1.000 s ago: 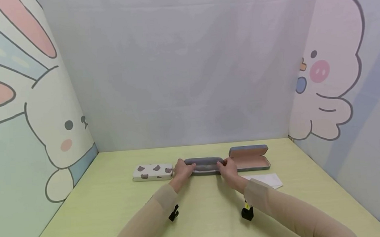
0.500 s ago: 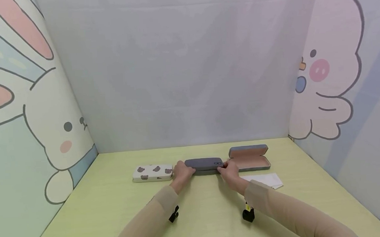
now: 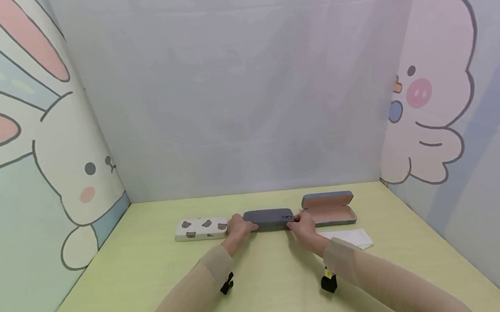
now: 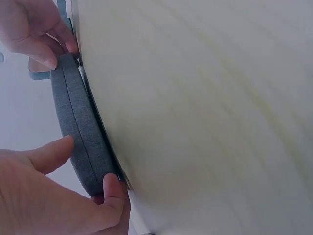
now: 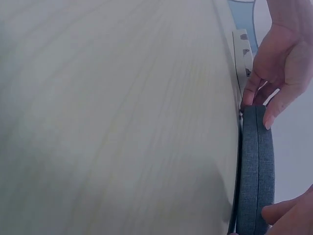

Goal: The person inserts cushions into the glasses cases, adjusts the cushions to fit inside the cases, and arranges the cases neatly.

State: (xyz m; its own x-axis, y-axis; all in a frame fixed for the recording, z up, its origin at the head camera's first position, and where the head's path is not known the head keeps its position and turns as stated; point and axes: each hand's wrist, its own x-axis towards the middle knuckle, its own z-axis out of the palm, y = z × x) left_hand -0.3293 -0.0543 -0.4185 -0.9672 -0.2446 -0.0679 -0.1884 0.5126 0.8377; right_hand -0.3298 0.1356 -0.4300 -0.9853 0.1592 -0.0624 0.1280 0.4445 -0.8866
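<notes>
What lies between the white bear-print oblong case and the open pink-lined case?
The closed grey oblong fabric case, held at its ends by the left hand and right hand, in the head view.

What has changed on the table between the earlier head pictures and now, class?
The lid of the grey case has swung down toward the person: it stood open, showing the inside, and is now closed. The left hand and right hand hold the case's ends, as before. The bear-print case, open pink-lined case and white cloth stayed put.
</notes>
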